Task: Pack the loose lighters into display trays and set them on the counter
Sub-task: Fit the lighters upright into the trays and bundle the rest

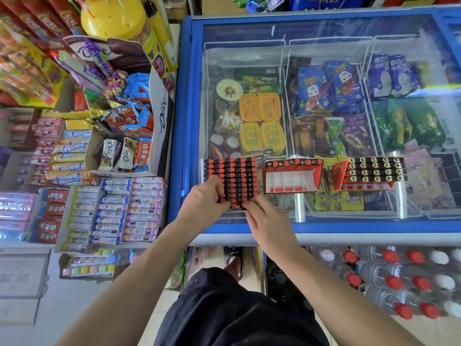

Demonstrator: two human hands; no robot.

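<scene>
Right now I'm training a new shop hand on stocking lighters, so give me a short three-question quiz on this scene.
1. True or false: the middle tray on the freezer lid is completely filled with lighters.
2. Which tray do the left hand and right hand touch? A) the red-and-black tray at the left B) the middle tray C) the gold-topped tray at the right
3. Fill in: the trays sit on the glass lid of a ____ full of ice creams.

Key: 1 false, only its back row holds lighters; 2 A; 3 freezer.
</scene>
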